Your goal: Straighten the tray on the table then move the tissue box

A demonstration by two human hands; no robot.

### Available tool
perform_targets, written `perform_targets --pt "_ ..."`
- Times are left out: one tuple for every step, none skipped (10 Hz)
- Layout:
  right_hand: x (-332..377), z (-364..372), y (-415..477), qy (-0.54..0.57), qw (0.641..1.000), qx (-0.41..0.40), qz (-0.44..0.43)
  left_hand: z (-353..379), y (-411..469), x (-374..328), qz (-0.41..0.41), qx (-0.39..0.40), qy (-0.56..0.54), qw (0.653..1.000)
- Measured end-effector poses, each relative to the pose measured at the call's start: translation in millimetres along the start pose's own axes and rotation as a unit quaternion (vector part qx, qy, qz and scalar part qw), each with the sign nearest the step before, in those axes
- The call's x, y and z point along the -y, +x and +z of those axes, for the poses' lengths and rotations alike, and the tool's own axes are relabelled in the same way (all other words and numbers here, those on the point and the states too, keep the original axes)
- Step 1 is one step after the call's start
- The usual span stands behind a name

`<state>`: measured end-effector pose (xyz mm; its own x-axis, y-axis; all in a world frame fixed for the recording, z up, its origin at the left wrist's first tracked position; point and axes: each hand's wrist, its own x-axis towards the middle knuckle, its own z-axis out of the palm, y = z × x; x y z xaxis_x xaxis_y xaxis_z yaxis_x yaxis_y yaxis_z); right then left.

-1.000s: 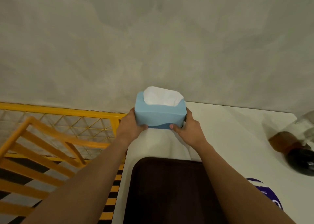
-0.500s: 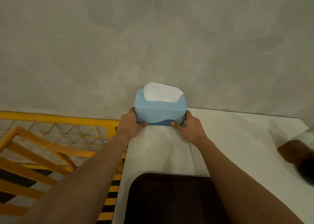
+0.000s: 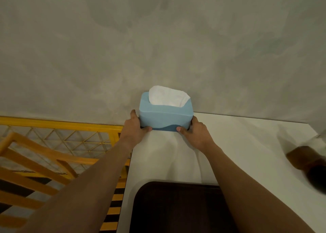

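Note:
A light blue tissue box (image 3: 165, 116) with white tissue sticking out of its top stands at the far left corner of the white table (image 3: 243, 144), close to the grey wall. My left hand (image 3: 135, 127) grips its left end and my right hand (image 3: 195, 134) grips its right end, thumbs on the near face. A dark brown tray (image 3: 178, 208) lies on the table near me, between my forearms, its far edge square to the table; its near part is cut off by the frame.
A grey wall (image 3: 158, 47) rises right behind the table. Left of the table stand a yellow mesh barrier (image 3: 58, 135) and orange wooden rails (image 3: 31, 162). A blurred brown and black object (image 3: 310, 165) sits at the table's right edge.
Both hands have carried the tissue box away from me to the table's far edge by the wall. The view has tilted up, so less of the tray shows.

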<state>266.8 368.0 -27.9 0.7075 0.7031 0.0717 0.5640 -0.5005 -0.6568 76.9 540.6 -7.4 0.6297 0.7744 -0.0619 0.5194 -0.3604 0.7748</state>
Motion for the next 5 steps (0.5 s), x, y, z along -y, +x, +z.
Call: perform_targets --pt "1.7 -0.7 -0.9 -0.001 1.0 0.009 0.001 1.3 -0.3 1.4 -0.001 0.003 0.001 1.0" --pt "4.8 -1.7 -1.9 0.001 1.0 0.015 -0.001 1.8 2.0 2.9 0.011 0.011 0.018 1.0" --pt "14.5 -12.0 -7.6 0.005 0.999 0.037 0.004 -4.0 -3.4 -3.9 0.011 0.037 0.016 0.999" --pt "30.8 -31.4 -19.0 0.04 0.998 0.013 -0.041 -13.9 -12.9 -16.4 0.053 0.016 0.014 0.998" --pt "54.9 -50.7 -34.9 0.032 0.994 -0.064 -0.084 -30.4 -25.2 -41.0 0.129 -0.035 0.083 0.988"
